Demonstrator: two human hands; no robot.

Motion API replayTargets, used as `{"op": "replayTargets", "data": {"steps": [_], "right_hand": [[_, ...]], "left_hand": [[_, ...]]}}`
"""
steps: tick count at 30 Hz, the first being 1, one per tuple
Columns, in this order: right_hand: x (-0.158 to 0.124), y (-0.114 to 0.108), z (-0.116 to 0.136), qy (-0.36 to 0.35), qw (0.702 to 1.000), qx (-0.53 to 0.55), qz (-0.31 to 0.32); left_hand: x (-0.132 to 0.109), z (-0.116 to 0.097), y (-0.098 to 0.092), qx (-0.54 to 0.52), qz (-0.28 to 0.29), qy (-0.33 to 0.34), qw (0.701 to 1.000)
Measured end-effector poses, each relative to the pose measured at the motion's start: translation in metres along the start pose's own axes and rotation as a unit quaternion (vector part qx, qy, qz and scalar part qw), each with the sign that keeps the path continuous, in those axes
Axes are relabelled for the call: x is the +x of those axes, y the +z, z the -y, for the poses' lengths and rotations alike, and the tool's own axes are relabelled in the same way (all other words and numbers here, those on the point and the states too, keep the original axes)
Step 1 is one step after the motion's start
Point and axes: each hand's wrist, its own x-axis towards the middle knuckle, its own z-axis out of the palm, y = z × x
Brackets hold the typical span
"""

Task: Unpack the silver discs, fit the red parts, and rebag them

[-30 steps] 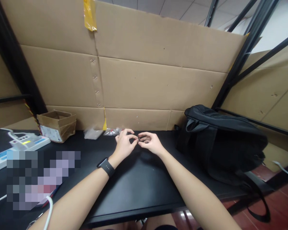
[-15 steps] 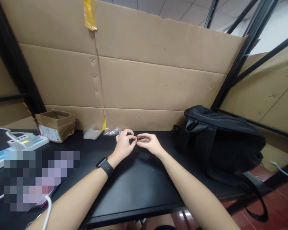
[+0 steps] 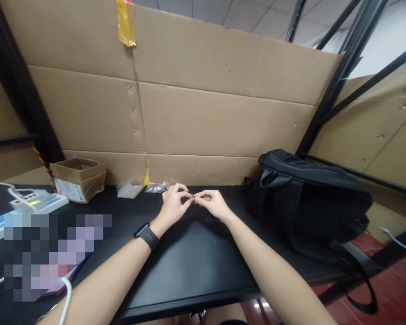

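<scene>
My left hand (image 3: 173, 204) and my right hand (image 3: 212, 203) meet fingertip to fingertip over the far middle of the black table (image 3: 189, 266). Both pinch one tiny dark object (image 3: 192, 197) between thumbs and forefingers; it is too small to name. A black watch (image 3: 146, 235) sits on my left wrist. Just behind my left hand lie a small clear bag with red bits (image 3: 157, 186) and a whitish plastic bag (image 3: 129, 189).
A black backpack (image 3: 311, 203) lies on the table's right side. A small open cardboard box (image 3: 78, 178) stands at the back left, with a white power strip (image 3: 27, 208) and cables nearer the left edge. Cardboard walls (image 3: 223, 117) close off the back.
Both hands stayed together over the same spot. The right fingers have closed tighter toward the left fingertips around the small object.
</scene>
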Motion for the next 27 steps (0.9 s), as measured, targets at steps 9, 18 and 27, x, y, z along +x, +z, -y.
{"op": "replayTargets", "data": {"steps": [9, 18, 27], "right_hand": [[0.000, -0.012, 0.004, -0.090, 0.959, -0.268, 0.018], [-0.006, -0.014, 0.013, -0.129, 0.925, -0.352, 0.065], [-0.006, -0.015, 0.014, -0.153, 0.923, -0.348, 0.065]], "left_hand": [[0.004, 0.007, -0.005, 0.000, 0.024, 0.004, 1.000], [-0.006, 0.004, 0.003, 0.011, 0.125, 0.043, 0.991], [-0.008, 0.009, 0.013, 0.005, 0.151, 0.063, 0.986]]}}
